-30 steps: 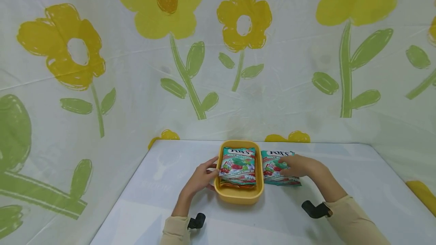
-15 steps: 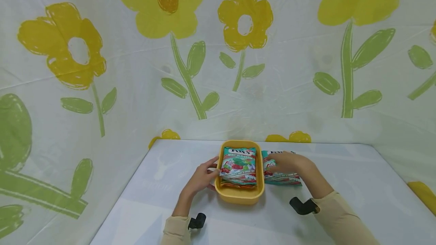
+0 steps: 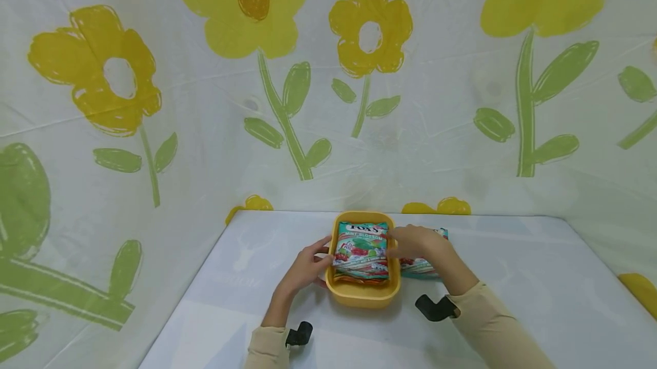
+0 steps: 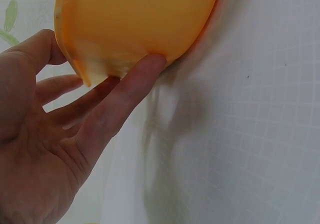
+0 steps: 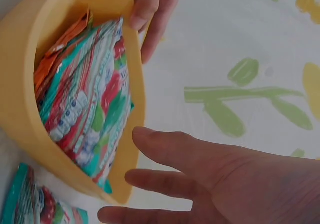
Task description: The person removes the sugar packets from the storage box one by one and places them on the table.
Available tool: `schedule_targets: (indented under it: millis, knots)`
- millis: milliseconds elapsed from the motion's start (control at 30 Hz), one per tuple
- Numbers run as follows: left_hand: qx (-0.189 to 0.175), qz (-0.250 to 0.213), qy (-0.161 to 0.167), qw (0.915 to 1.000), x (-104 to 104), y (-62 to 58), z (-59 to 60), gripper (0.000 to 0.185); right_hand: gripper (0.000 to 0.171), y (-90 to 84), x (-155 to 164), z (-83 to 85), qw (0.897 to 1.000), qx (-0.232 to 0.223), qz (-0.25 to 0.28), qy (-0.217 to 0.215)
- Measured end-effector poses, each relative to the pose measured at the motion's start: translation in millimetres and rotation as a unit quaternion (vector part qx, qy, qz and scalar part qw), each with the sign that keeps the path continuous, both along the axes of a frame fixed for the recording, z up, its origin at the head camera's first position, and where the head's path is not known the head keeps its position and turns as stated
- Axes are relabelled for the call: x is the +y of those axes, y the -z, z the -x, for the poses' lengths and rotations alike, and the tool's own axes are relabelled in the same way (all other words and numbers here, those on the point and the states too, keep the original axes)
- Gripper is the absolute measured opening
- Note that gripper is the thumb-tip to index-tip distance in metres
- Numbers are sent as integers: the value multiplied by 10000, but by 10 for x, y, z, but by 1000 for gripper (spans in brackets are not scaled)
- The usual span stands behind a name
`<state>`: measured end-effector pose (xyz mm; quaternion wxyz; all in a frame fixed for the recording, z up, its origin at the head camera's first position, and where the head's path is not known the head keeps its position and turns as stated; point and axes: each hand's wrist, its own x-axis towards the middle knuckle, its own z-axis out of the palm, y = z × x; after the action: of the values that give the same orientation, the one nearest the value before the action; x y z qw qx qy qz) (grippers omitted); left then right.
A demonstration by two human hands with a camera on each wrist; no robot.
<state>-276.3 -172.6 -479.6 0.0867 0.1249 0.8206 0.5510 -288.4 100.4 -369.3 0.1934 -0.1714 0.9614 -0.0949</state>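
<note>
Reading "FOX'S", candy packet [image 3: 361,250]

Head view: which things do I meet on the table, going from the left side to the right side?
Left hand → yellow tray with the candy packet inside it → right hand → second candy packet lying on the table, partly under that hand.
</note>
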Motion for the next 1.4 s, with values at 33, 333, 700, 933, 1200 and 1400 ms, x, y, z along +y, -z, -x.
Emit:
schedule_targets:
  millis: [33, 333, 700, 933, 1200, 1400]
  knots:
    - [-10, -8, -5, 10000, 1, 1, 0, 60, 56, -4, -33, -5, 10000, 43, -21, -31]
    - [-42, 7, -9, 10000, -7, 5, 14, 60, 53, 47, -245, 6, 9987, 490, 147, 32]
    - [-64, -6, -1, 10000, -11, 31, 26, 60, 57, 208, -475, 46, 9943, 417, 500, 845]
    - [-30, 44, -29, 10000, -9, 24, 26, 60, 59, 315, -519, 80, 9912, 680, 574, 975]
    - [-29, 74, -49, 10000, -3, 13, 27, 60, 63, 494, -550, 78, 9882, 1011, 663, 944]
    - [-35, 9, -35, 10000, 4, -3, 3, 60, 72, 565, -598, 44, 9827, 1157, 687, 1275]
